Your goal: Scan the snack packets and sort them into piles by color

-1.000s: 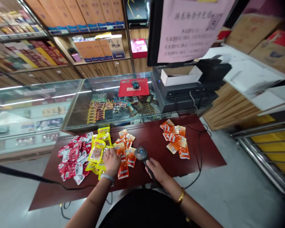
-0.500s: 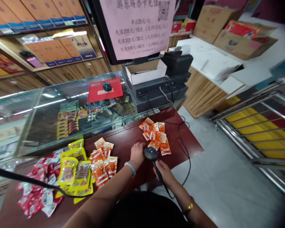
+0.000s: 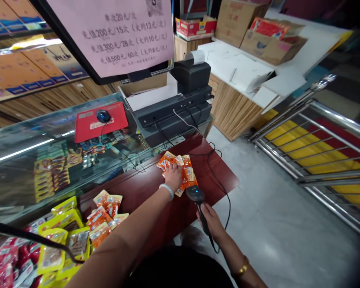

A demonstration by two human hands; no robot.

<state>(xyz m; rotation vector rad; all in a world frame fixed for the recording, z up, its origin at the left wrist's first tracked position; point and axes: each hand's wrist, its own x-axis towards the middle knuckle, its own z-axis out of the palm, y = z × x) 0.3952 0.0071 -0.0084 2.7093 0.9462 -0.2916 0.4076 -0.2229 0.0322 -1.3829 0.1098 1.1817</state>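
Left hand (image 3: pixel 174 176) flat, fingers spread on orange packets (image 3: pixel 186 172) – right hand (image 3: pixel 211 222) clamped round scanner (image 3: pixel 198 200) handle, on red table (image 3: pixel 156 192).

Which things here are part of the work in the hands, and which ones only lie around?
In the work:
- left hand resting on the far orange packet pile
- right hand gripping the barcode scanner

Only lying around:
- near orange packets
- yellow packets
- red packets
- red mouse pad with mouse
- receipt printer
- cardboard boxes
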